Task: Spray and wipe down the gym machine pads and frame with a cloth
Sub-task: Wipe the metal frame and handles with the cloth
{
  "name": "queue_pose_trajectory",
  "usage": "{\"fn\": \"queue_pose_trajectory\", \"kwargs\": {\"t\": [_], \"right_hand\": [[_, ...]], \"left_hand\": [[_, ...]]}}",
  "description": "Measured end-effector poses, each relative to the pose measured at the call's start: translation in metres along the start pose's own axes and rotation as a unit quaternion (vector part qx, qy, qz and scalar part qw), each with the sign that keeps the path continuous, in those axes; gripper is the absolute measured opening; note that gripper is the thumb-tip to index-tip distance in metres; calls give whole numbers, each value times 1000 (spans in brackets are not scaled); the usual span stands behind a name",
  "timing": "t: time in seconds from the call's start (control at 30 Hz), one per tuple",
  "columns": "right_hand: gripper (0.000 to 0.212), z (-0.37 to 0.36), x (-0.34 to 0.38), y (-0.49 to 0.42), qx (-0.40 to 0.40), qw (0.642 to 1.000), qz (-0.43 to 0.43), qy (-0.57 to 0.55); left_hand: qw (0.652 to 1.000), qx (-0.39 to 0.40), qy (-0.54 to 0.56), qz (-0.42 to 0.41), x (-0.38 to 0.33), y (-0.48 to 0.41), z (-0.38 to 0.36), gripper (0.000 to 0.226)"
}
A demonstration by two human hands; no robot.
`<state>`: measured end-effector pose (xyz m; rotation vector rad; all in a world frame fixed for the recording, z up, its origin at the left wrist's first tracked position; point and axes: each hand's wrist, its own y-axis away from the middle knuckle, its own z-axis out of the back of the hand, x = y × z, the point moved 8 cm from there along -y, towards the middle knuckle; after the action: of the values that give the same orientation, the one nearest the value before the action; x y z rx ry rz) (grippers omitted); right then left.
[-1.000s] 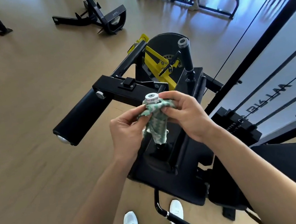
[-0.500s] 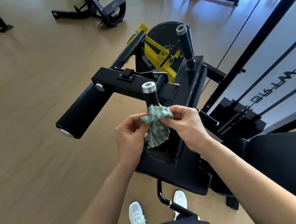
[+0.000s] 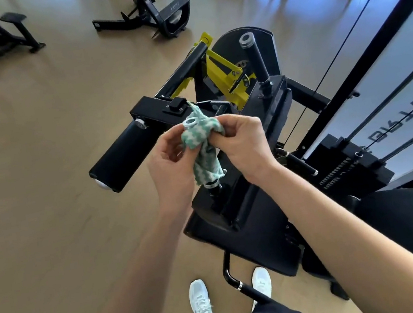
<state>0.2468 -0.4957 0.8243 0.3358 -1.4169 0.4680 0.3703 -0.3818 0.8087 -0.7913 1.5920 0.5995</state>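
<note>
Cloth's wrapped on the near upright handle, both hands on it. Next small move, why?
Probably slide the cloth down the near handle: the left hand and right hand pinch it bunched just under the silver end cap, while the handle's base shows bare below.

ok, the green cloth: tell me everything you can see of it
The cloth is green with white zigzag stripes and looks soft and nubby, like microfibre. It is bunched and wrapped round the near upright handle, just under the handle's silver end cap, and hangs down almost to the handle's base. One corner pokes up behind the cap. The left hand and right hand grip it from either side, fingers curled on the fabric.
</note>
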Motion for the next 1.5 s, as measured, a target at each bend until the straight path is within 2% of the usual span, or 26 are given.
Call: {"fn": "queue_pose_trajectory", "kwargs": {"t": [0.1, 0.2, 0.3, 0.4, 0.47, 0.53, 0.6, 0.7, 0.77, 0.87, 0.97, 1.03, 1.2, 1.27, 1.33, 1.4, 1.43, 1.5], "right_hand": [[20, 4, -31, 19, 46, 998, -27, 26], [15, 13, -54, 32, 81, 995, -54, 22], [19, 25, -61, 33, 103, 991, -85, -28], [23, 45, -61, 30, 103, 983, -108, -103], [21, 61, -61, 27, 95, 978, -120, -141], [22, 76, -61, 23, 90, 972, -126, -176], [23, 92, -60, 14, 87, 967, -127, -204], [22, 114, -57, 3, 99, 965, -118, -212], [24, 128, -57, -5, 97, 964, -124, -215], [25, 150, -60, -21, 66, 953, -138, -263], [21, 169, -64, -45, -3, 949, -126, -289], [13, 181, -64, -64, -50, 962, -102, -249], [37, 199, -37, -130, -114, 989, -8, -90], [49, 194, -25, -158, -101, 993, 37, -51], [71, 181, -21, -184, -53, 996, 67, -21], [89, 166, -42, -201, 1, 998, 38, 41], [89, 161, -56, -203, 15, 997, 13, 77], [66, 158, -79, -204, 21, 991, 2, 131]], "left_hand": [[997, -11, -82, 6, 15, 19, 3, 37], [984, -77, -162, -10, 31, 50, 16, 25], [966, -159, -203, -33, 30, 81, 12, 17], [952, -191, -224, -81, 19, 95, -8, 25], [939, -193, -253, -131, 10, 100, -23, 26], [917, -174, -289, -212, 0, 107, -45, 18], [915, -148, -281, -248, -2, 109, -69, 12], [961, -90, -216, -144, 8, 88, -103, 5], [975, -60, -194, -89, 13, 69, -122, 6], [976, -25, -197, -91, 10, 35, -150, 9], [959, -7, -267, -94, 16, -7, -172, 17], [946, -13, -313, -87, 23, -36, -182, 21], [964, -53, -261, 4, 41, -88, -195, 19], [983, -72, -161, 49, 50, -102, -199, 15], [988, -83, -79, 101, 70, -117, -204, 5], [988, -48, -36, 141, 94, -126, -216, 11], [987, -31, -33, 153, 107, -128, -222, 14], [986, -12, -19, 168, 122, -127, -230, 20]]}}
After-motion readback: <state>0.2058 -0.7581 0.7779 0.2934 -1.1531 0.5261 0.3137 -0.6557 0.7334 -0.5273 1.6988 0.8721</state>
